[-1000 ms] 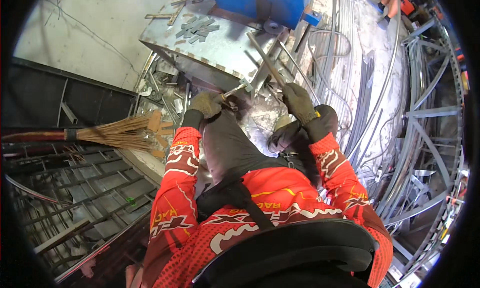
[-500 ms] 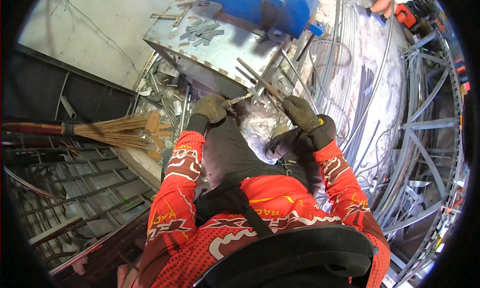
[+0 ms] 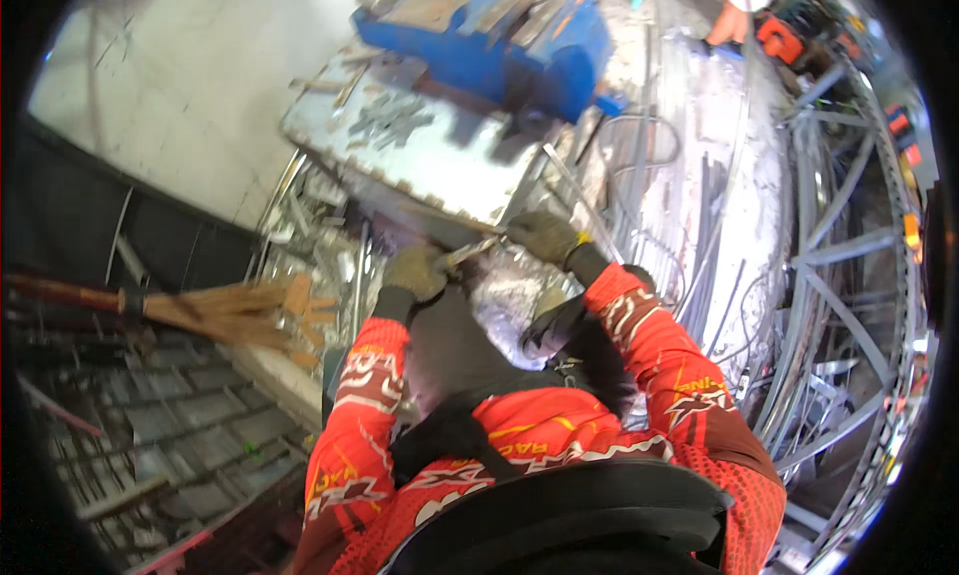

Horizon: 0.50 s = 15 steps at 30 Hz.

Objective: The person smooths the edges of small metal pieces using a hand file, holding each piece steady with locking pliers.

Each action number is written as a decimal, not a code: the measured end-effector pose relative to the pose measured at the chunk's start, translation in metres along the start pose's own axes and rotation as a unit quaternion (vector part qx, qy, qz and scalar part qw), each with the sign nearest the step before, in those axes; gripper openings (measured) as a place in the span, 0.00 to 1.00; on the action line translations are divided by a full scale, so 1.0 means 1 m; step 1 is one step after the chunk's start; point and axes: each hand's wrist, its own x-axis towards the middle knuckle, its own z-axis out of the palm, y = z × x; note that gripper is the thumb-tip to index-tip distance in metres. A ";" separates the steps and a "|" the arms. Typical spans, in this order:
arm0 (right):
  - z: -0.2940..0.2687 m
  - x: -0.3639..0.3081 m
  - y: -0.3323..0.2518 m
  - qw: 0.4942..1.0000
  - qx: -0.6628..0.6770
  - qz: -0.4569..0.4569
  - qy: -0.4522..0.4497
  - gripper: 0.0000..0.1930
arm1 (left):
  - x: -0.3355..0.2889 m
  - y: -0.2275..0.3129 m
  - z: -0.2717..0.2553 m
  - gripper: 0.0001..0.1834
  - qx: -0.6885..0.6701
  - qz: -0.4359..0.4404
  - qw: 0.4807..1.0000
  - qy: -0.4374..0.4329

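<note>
"Where's the metal tool (image 3: 470,251)?"
"Gripped in my left hand (image 3: 418,273) — tip near my right hand (image 3: 542,237), whose hold I can't tell."
"What's ahead?"
"The table (image 3: 465,180) — blue metalwork (image 3: 435,50) beyond; broom (image 3: 210,315) left."

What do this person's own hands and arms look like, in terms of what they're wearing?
The left hand and right hand wear drab olive-brown work gloves, with a small yellow patch at the right wrist. Black cuffs show above the gloves. The long red sleeves carry dark maroon panels, white graphics and yellow lettering, partly blurred.
</note>
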 end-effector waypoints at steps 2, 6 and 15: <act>-0.001 -0.007 0.001 1.000 0.006 -0.001 -0.004 0.21 | -0.002 -0.010 0.004 0.15 0.014 0.029 0.999 0.000; -0.021 -0.060 0.023 0.996 0.055 0.062 -0.012 0.21 | 0.004 -0.027 0.018 0.16 0.012 0.004 1.000 0.001; 0.054 -0.168 0.046 0.897 0.360 0.205 0.157 0.21 | 0.007 -0.028 0.030 0.19 0.030 0.011 0.999 0.031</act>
